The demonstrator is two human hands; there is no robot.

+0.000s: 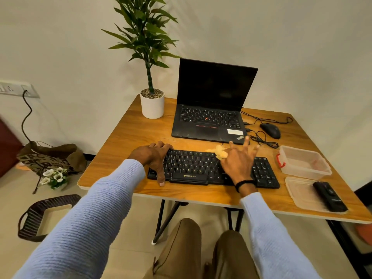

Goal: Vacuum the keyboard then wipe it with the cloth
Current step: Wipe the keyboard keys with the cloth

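L hand [155, 158] grips the 9 o'clock end of the keyboard [193, 168]; fingers curl over its far edge, thumb lies down at the near edge; good brace, so the board shouldn't skate on the table [130, 133] during strokes.

Keyboard lies across the table's near-middle, w/ the laptop [209, 117] at its 12 o'clock.

Cloth [218, 153], yellow and blurred, sits on the top key rows at approx 1 o'clock from the board's centre; it sticks out at the thumb side of the R hand [237, 164]; R fingers are splayed wide and near straight, pressing it flat, no curl round it seen.

Vacuum [330, 196] lies unheld on a clear lid [302, 196] at the board's 4 o'clock, tub [304, 162] at 3; so I judge the step is the wipe.

To do it well:
- bunch the cloth fully under the palm; only a scrap seems to be doing work now
- go row by row, 9 to 3, light even pressure so keycaps don't pop
- cover the number pad & edges too
- mind the cable & mouse [270, 130] at 2 o'clock; short strokes near there.
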